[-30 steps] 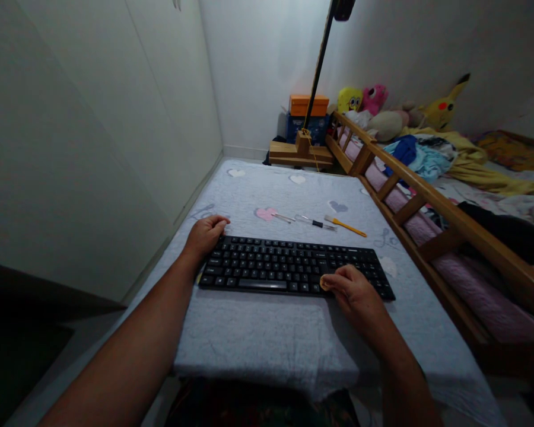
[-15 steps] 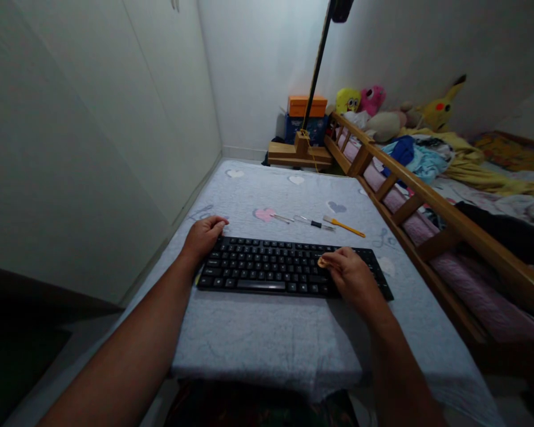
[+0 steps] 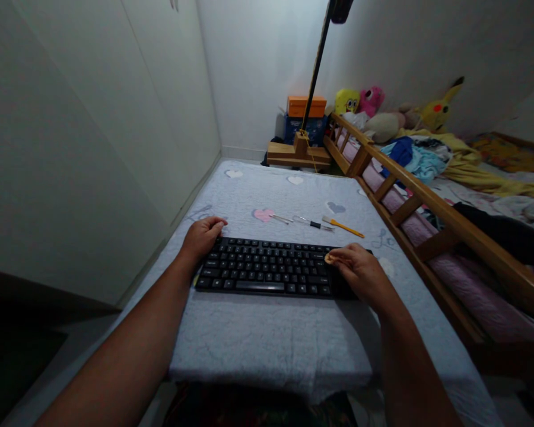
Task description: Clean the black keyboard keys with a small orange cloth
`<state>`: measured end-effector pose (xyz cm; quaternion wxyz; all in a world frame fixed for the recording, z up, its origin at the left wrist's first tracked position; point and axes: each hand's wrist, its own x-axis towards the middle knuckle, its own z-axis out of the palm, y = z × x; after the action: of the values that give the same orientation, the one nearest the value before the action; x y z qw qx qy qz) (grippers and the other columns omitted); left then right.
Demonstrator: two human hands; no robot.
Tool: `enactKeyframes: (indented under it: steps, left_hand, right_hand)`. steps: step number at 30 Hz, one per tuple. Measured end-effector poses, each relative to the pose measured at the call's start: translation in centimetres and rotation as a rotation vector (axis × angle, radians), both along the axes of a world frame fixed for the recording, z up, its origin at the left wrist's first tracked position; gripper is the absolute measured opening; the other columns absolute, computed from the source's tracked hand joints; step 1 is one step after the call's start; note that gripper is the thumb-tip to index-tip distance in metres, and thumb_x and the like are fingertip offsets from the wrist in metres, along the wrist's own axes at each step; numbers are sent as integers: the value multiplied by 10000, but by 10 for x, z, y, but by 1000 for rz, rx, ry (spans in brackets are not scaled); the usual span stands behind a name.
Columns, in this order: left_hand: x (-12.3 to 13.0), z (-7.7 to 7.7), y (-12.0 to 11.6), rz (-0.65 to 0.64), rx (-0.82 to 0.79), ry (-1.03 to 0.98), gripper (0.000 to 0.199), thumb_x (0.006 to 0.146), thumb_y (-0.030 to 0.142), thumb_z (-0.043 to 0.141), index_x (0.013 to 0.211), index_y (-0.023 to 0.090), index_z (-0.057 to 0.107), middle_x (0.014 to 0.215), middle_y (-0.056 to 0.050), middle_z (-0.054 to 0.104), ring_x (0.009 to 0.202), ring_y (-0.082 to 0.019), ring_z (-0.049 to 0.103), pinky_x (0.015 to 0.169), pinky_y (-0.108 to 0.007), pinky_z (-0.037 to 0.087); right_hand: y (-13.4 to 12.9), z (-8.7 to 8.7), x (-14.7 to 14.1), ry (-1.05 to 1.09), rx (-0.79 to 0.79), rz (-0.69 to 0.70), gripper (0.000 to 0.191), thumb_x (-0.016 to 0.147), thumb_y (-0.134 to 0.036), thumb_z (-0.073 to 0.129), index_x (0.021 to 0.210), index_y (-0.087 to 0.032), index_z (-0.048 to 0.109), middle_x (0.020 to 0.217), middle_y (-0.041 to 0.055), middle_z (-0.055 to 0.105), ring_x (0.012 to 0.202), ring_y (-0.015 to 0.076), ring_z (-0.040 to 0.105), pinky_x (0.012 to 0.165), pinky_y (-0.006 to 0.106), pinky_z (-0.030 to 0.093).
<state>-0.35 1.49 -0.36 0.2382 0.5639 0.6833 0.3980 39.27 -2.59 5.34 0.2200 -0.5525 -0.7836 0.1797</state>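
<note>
A black keyboard [image 3: 267, 270] lies flat across a cloth-covered table. Its upper left corner is under my left hand [image 3: 203, 232], whose fingers are curled closed against the edge. Between the thumb and fingers of my right hand [image 3: 359, 267] is a small tan, roundish pad [image 3: 329, 258]; its exact kind is unclear. This pad touches or hovers just over the keys near the Enter area, and the hand covers much of the number pad. Behind the keyboard lie thin white sticks like cotton swabs [image 3: 281, 219], a black-gripped metal tool [image 3: 315, 224] and an orange-handled brush [image 3: 347, 228].
A pale cloth with hearts [image 3: 267, 338] covers the table. Along the right runs a wooden bed rail [image 3: 412, 187], with clothes and plush toys beyond. White cabinet doors [image 3: 93, 148] stand at left. A pole on a wooden base [image 3: 299, 153] rises behind the table.
My right hand has moved a little to the right and away from me over the keys, still pinching the tan pad. My left hand stays at the keyboard's corner.
</note>
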Motion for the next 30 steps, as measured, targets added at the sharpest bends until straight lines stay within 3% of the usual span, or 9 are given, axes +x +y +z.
enactKeyframes:
  steps: [6,20,30]
  left_hand:
    - [-2,-3,1,-1,-1,13,396,777,464,527,928,168,741,692,-17,667,647,-206,591,677,-324,461]
    - [0,-2,0,20,-1,-2,377,762,462,550,916,177,745,661,-15,658,621,-207,584,641,-315,464]
    - [-2,-4,1,29,5,23,366,759,456,559,918,192,757,651,-13,655,608,-211,581,651,-322,470]
  right_hand:
    - [19,-12,-1,-103,50,-48,227,894,-153,567,978,-176,777,920,74,638,855,192,623,821,315,484]
    - [-18,-3,18,-91,-58,107,256,844,-100,563,897,-219,783,888,54,655,796,172,645,725,290,510]
    - [-51,-3,22,-86,-66,127,261,879,-110,545,931,-238,766,903,49,627,810,172,628,721,288,507]
